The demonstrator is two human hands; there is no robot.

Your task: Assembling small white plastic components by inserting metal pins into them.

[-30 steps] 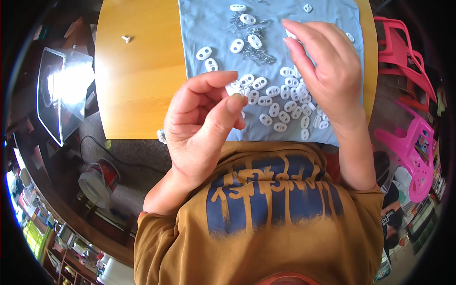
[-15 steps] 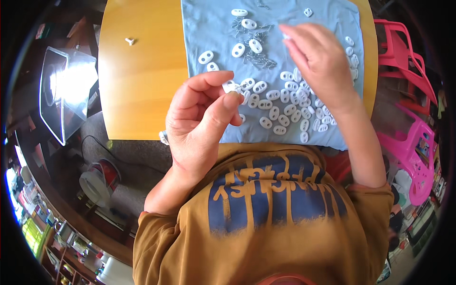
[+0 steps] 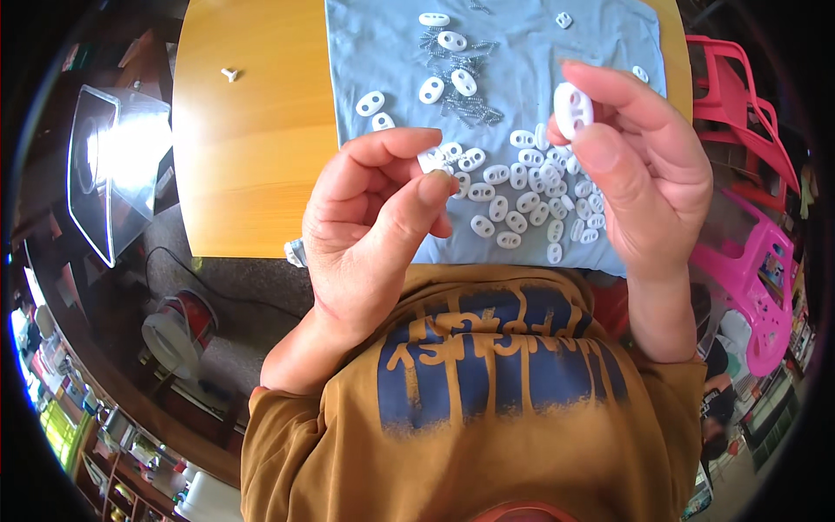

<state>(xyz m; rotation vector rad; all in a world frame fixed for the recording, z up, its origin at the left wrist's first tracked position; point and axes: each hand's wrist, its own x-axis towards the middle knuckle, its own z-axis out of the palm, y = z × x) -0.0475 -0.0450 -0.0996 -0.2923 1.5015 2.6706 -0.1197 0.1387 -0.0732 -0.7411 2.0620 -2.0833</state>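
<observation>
We've got a white oval toggle (image 3: 573,109) pinched up in our right hand (image 3: 648,174), left hand (image 3: 374,226) pinching a small white piece (image 3: 430,161) above the blue cloth (image 3: 391,52); looks like mid-assembly, next they'd need lining up

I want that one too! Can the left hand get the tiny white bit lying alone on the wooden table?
Probably yes: the small white piece lies alone on bare wooden table, nothing between, though the left hand already pinches something.
</observation>
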